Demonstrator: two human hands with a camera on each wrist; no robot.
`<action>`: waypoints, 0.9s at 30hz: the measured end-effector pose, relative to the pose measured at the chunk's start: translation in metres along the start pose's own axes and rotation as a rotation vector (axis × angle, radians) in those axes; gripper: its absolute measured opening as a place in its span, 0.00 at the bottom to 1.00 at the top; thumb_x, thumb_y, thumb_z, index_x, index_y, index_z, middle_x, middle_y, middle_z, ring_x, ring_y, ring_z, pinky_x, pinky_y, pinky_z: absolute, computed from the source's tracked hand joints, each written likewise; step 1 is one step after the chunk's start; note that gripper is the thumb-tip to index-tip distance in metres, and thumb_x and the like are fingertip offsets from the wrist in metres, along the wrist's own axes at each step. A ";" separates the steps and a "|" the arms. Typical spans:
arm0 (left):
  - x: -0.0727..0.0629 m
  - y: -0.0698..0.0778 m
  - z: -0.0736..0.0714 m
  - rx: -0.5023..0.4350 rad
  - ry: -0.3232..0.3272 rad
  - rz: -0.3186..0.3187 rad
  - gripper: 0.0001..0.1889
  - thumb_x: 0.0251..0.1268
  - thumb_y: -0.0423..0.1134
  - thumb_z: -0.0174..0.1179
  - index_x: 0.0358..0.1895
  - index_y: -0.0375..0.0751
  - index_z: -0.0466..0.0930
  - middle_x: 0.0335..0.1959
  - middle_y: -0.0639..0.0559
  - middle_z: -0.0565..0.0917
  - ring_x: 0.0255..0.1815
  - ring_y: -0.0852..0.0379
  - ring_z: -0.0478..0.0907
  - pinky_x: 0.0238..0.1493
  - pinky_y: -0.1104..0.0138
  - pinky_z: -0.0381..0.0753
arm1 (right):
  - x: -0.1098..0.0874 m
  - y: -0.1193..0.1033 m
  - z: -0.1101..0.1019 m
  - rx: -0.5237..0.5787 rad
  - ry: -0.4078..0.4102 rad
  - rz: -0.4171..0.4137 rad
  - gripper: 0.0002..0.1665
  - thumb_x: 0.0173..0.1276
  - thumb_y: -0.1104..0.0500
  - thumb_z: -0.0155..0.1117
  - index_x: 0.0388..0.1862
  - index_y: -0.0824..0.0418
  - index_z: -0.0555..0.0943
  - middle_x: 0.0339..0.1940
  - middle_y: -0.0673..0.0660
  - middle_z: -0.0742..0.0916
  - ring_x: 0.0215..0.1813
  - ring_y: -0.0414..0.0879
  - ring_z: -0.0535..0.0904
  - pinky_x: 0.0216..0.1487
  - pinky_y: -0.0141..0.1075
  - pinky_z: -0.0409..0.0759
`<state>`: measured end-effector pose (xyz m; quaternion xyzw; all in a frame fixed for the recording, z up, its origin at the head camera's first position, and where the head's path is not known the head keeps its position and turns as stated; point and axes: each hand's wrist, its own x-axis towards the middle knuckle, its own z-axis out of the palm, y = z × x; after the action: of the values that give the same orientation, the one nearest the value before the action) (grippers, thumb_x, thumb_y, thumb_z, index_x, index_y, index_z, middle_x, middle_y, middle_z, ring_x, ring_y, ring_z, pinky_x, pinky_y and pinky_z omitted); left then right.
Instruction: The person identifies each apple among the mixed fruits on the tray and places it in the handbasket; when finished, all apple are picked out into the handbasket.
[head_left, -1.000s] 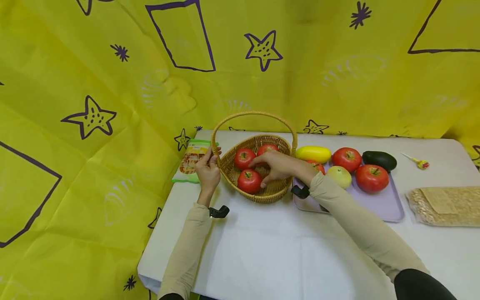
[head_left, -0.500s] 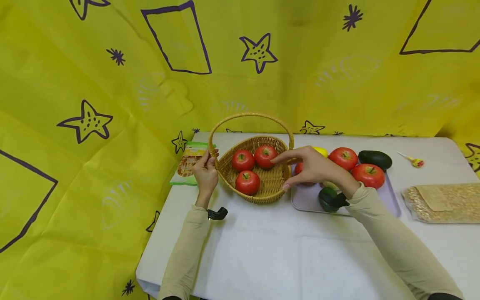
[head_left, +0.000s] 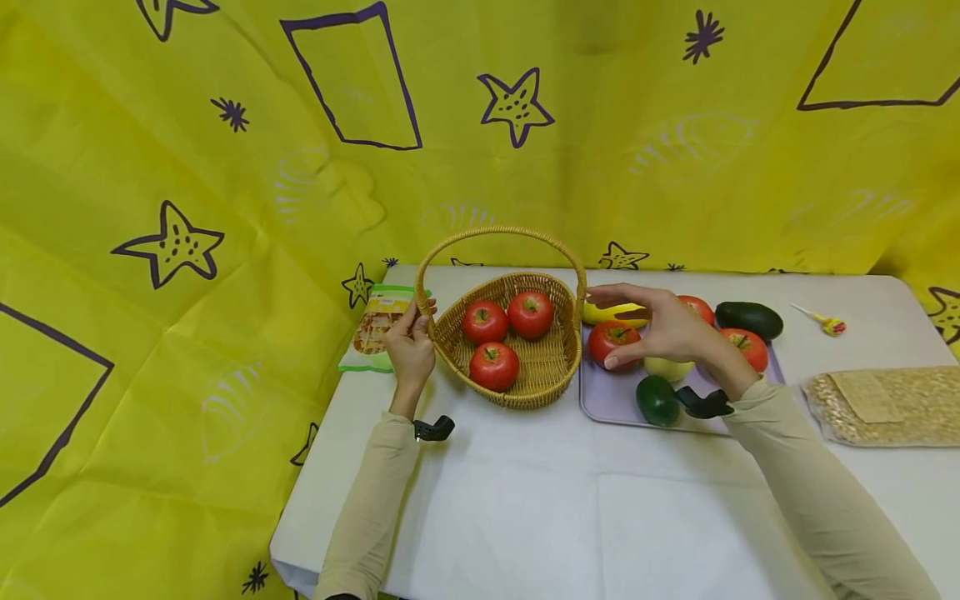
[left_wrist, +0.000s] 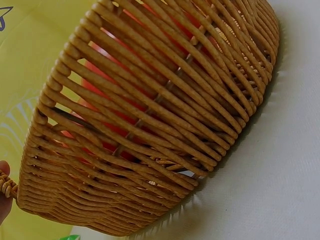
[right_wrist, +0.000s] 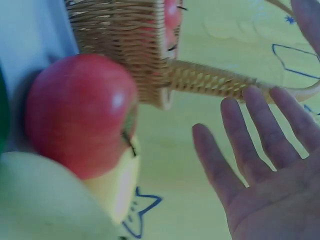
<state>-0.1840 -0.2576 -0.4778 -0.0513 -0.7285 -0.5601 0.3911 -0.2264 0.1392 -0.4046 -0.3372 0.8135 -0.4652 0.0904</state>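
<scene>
My left hand (head_left: 410,346) grips the wicker basket (head_left: 546,367) at the left foot of its tall handle (head_left: 501,231). Inside the basket lie three red apples, one of them the front apple (head_left: 494,367); through the weave their red shows in the left wrist view. Over the lilac tray (head_left: 609,407), my right hand (head_left: 671,327) is held with its fingers spread, around but apart from a red apple (right_wrist: 80,117) at the tray's left. In the right wrist view the fingers are extended and hold nothing. A yellow oblong fruit (head_left: 600,315) lies behind that apple.
The tray also bears a pale green round fruit (head_left: 663,369), a dark green fruit (head_left: 657,402) and red fruits (head_left: 750,346). Behind them lies another dark green fruit (head_left: 750,320). A lollipop (head_left: 831,325) and an oat-coloured bag (head_left: 892,408) lie right; a printed packet (head_left: 375,325) lies left.
My right hand has left the inside of the basket and moved right, over the tray. The left hand has kept its grip on the handle; the apples in the basket stay put.
</scene>
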 end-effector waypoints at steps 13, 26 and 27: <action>0.000 -0.003 0.000 0.023 0.006 0.024 0.20 0.75 0.17 0.52 0.66 0.22 0.79 0.49 0.27 0.89 0.53 0.30 0.88 0.56 0.76 0.85 | -0.001 0.034 0.002 -0.052 -0.056 0.078 0.52 0.53 0.53 0.89 0.76 0.59 0.76 0.73 0.68 0.81 0.75 0.65 0.75 0.75 0.69 0.68; 0.001 0.030 0.004 0.026 0.020 0.019 0.20 0.72 0.13 0.49 0.63 0.16 0.78 0.47 0.20 0.87 0.51 0.23 0.86 0.57 0.68 0.88 | 0.003 0.045 0.001 -0.183 -0.104 0.146 0.52 0.53 0.46 0.89 0.74 0.62 0.78 0.71 0.66 0.83 0.73 0.67 0.76 0.74 0.67 0.70; 0.000 0.030 0.004 0.029 0.020 0.018 0.20 0.72 0.13 0.49 0.63 0.16 0.78 0.47 0.20 0.87 0.51 0.23 0.86 0.57 0.66 0.88 | 0.004 0.044 0.001 -0.200 -0.110 0.157 0.52 0.53 0.45 0.89 0.74 0.62 0.78 0.71 0.66 0.83 0.73 0.67 0.76 0.74 0.67 0.70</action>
<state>-0.1709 -0.2431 -0.4547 -0.0467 -0.7319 -0.5465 0.4043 -0.2493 0.1508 -0.4411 -0.3049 0.8734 -0.3542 0.1368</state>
